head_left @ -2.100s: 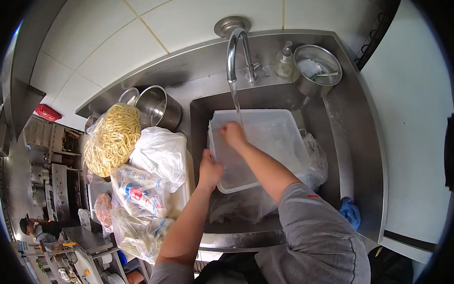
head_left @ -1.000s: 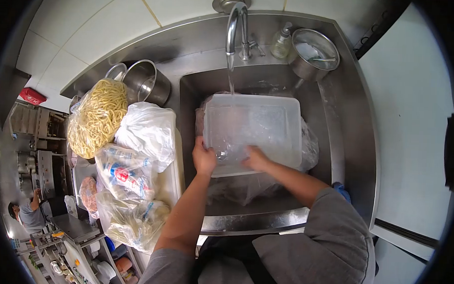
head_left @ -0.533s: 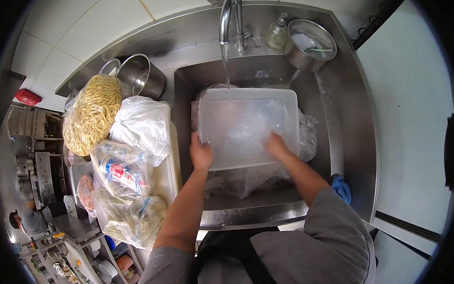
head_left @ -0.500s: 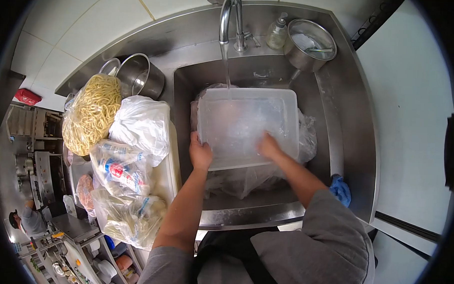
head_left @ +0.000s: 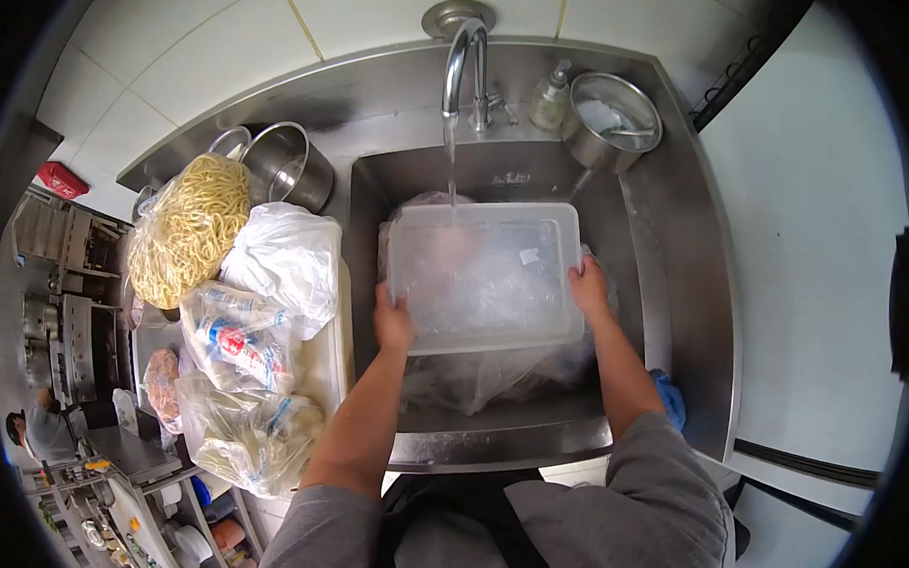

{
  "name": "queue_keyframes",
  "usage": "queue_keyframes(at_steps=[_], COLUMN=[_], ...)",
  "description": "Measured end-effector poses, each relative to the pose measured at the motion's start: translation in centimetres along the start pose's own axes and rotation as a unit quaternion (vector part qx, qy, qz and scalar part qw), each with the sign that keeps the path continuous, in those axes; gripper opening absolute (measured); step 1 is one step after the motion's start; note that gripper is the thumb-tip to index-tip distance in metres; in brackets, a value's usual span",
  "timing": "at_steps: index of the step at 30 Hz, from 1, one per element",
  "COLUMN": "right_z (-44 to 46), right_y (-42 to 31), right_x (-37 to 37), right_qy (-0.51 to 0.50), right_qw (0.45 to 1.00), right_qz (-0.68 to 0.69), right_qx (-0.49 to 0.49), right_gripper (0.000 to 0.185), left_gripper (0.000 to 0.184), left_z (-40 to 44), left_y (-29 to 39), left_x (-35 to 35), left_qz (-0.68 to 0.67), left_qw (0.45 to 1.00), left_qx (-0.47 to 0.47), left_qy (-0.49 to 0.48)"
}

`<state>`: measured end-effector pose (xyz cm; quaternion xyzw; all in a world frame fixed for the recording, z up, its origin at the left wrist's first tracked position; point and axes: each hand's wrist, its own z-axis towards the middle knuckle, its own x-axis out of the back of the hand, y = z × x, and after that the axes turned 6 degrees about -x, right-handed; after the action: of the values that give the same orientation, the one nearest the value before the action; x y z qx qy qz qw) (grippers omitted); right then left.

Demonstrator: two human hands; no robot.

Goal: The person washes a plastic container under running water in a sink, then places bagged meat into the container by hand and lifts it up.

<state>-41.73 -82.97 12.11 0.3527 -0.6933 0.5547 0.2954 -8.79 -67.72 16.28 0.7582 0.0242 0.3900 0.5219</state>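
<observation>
A translucent rectangular plastic container (head_left: 494, 295) is held over the steel sink (head_left: 514, 436). My left hand (head_left: 393, 320) grips its left side, thumb up against the rim. On the opposite side, my right hand (head_left: 589, 289) is closed around the right edge. Water from the curved faucet (head_left: 469, 49) runs down at the container's far edge, and the inside looks wet. A small white scrap (head_left: 530, 256) shows on the container's surface. Beneath it, clear plastic bags (head_left: 471, 385) lie in the sink; what they hold is partly hidden.
Left of the sink are bagged noodles (head_left: 191, 230), a white plastic bag (head_left: 283, 258), other clear bags (head_left: 237, 347) and a steel pot (head_left: 290, 168). Behind stand a soap bottle (head_left: 549, 99) and another steel pot (head_left: 609, 149). A blue cloth (head_left: 671, 400) lies at right. A person (head_left: 49, 430) is far left.
My right hand has moved from inside the container to its right edge. The white scrap has come into view. My left hand keeps its hold, and the whole view has shifted slightly.
</observation>
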Motion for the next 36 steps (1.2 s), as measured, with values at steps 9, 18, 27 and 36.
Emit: queue_keyframes(at_steps=[9,18,27,36], right_z=[-11.1,-18.6,-13.7,-9.9], right_y=[-13.0,-15.0,-9.1,-10.5], right_x=[13.4,15.8,9.5,1.3], right_qy=[0.069,0.230,0.144,0.153], right_qw=[0.950,0.864,0.885,0.768], right_qz=[0.275,0.067,0.442,0.622], right_qx=[0.131,0.443,0.005,0.020], right_gripper=[0.013,0.020,0.020,0.019], left_gripper=[0.029,0.055,0.074,0.077], left_z=[0.6,2.1,0.5,6.9], left_y=[-2.9,3.5,10.1,6.7], left_x=[-6.8,-11.7,-6.7,-5.7], left_qz=[-0.120,-0.080,0.075,0.302], left_qw=[0.990,0.992,0.921,0.939], left_qx=[-0.042,0.097,-0.376,-0.110], left_qy=[0.065,0.005,0.071,-0.122])
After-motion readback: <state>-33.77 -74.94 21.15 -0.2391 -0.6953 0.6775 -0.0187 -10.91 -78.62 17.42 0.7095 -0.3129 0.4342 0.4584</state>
